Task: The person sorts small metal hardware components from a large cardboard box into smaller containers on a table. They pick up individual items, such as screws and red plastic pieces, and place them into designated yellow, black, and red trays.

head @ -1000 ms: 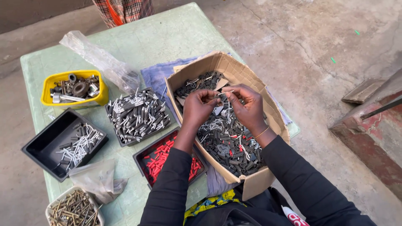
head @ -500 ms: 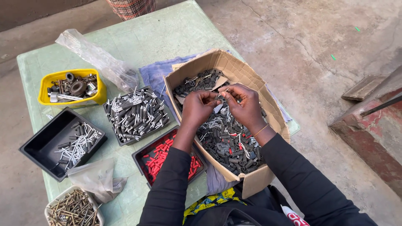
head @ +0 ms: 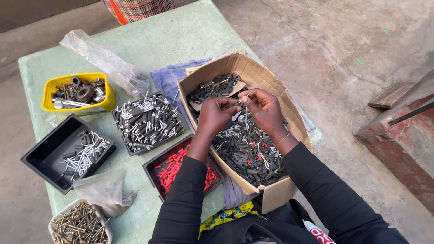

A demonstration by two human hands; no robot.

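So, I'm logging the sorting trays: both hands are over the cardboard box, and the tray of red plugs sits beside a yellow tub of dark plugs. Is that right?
Not quite. Both the left hand and right hand are over the cardboard box, but the yellow tub holds metal rings and fittings and stands far from the red plugs. The head view shows it.

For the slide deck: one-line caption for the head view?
Both hands pick small parts over a cardboard box beside sorted trays.

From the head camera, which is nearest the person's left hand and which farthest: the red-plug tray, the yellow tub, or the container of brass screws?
From the left hand:
1. Red-plug tray, just below-left, beside the forearm.
2. Yellow tub, far left, table's back.
3. Container of brass screws, bottom-left corner.
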